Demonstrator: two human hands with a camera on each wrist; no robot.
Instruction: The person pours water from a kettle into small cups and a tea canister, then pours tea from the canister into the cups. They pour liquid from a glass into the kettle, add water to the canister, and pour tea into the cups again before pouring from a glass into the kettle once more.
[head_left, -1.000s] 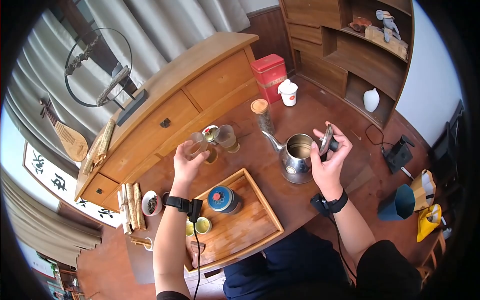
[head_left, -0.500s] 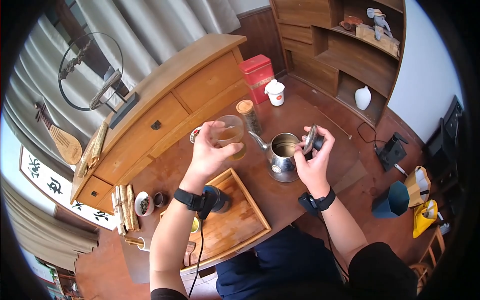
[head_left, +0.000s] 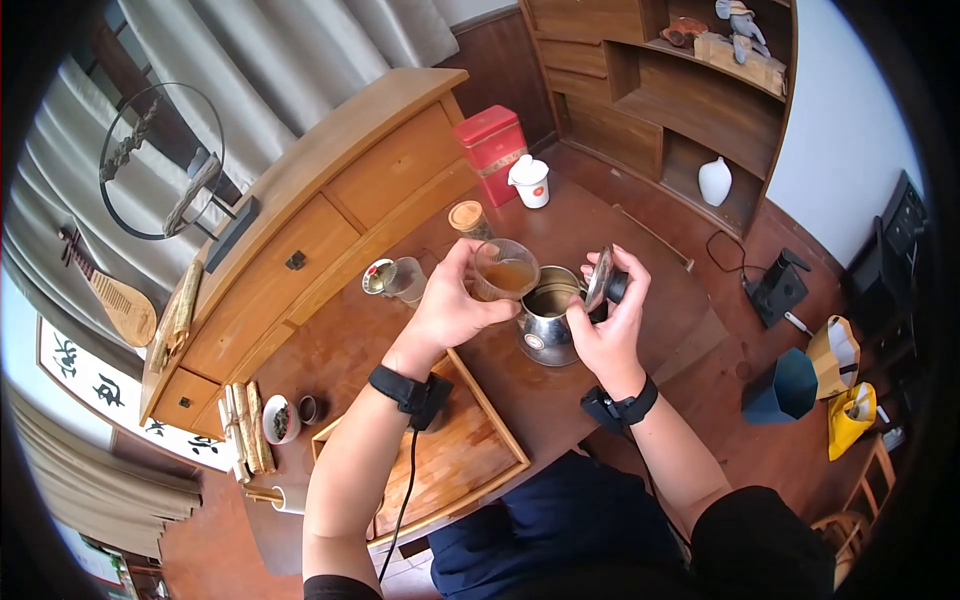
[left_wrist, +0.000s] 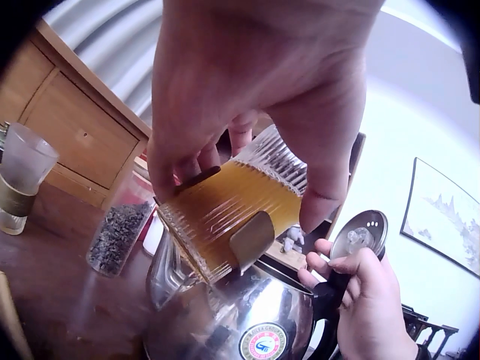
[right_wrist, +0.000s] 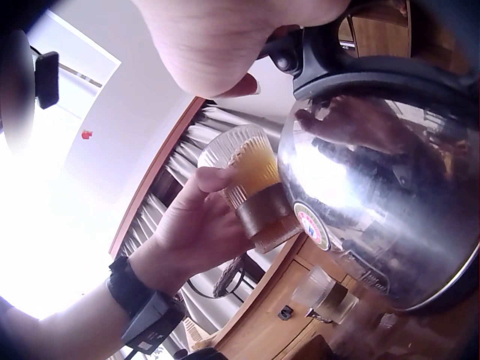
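My left hand (head_left: 447,312) grips a ribbed glass cup (head_left: 508,268) of amber liquid, thumb on one side and fingers on the other. The cup leans toward the open mouth of a shiny steel kettle (head_left: 545,338); in the left wrist view its rim overlaps the kettle's top. A brown band (right_wrist: 268,210) wraps the glass. Beside the kettle mouth, my right hand (head_left: 612,335) pinches the kettle lid (head_left: 598,278), raised on edge with its black knob outward. The kettle stands on the table, spout hidden behind my left hand and the cup in the head view.
A second banded glass (head_left: 405,282) stands left of the cork-topped jar (head_left: 468,216). Behind are a red tin (head_left: 490,150) and a white lidded cup (head_left: 532,185). The wooden tray (head_left: 490,415) lies in front; a bowl (head_left: 281,420) sits at left.
My left hand has lifted the glass cup from beside the other glass, carried it right to the kettle and tilted it. My right hand keeps holding the lid by the kettle mouth.
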